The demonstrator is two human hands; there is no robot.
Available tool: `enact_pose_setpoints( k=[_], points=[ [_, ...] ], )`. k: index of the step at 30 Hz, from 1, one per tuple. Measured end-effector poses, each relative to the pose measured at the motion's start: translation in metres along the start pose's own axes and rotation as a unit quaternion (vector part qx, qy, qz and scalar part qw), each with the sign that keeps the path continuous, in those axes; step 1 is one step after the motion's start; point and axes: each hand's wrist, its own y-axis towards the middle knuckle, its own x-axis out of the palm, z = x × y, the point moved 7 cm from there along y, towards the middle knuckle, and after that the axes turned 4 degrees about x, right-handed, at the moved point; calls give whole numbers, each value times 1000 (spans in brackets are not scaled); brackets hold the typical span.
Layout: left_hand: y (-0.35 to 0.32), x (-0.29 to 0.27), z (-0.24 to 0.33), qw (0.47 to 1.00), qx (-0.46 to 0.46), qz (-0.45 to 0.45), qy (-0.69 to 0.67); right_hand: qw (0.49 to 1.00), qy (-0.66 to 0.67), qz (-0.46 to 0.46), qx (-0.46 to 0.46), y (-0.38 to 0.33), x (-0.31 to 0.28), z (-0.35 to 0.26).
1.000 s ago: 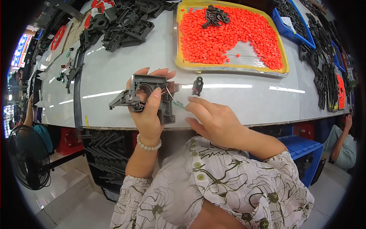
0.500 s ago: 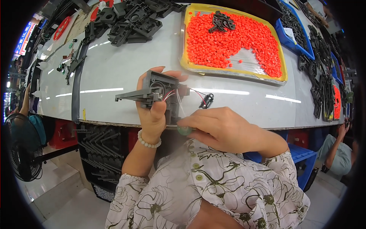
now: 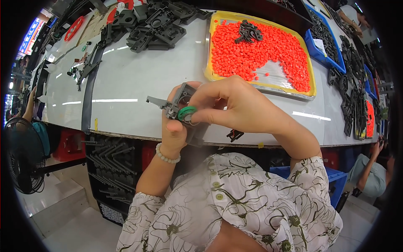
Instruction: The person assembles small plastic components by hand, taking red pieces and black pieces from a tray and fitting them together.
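Far beyond left hand (image 3: 172, 137), lettered sign (image 3: 28, 37)

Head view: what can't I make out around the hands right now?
All in the head view:
- Dark grey plastic housing: its round opening is partly covered by the right hand and the green disc.
- Green disc: whether it is seated or just held there; the right fingers cover its edge.
- Left hand: most fingers are hidden behind the housing.
- Small black part: upper end hidden by the right hand.
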Motion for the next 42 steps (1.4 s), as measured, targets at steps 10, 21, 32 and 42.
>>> enact_pose_setpoints(
  k=[10, 21, 32, 42],
  points=[
    [1, 1, 1, 1000, -4, -27, 9, 995, -96, 14, 7, 4, -6, 1],
    [4, -2, -3, 996, -16, -33, 80, 994, -60, 88, -8, 2, -12, 10],
    [0, -1, -2, 999, -9, -30, 32, 938, -240, 145, -204, -7, -4, -8],
    [-1, -9, -10, 997, -24, 12, 68, 852, -400, 177, -287, -14, 14, -13]
  ],
)
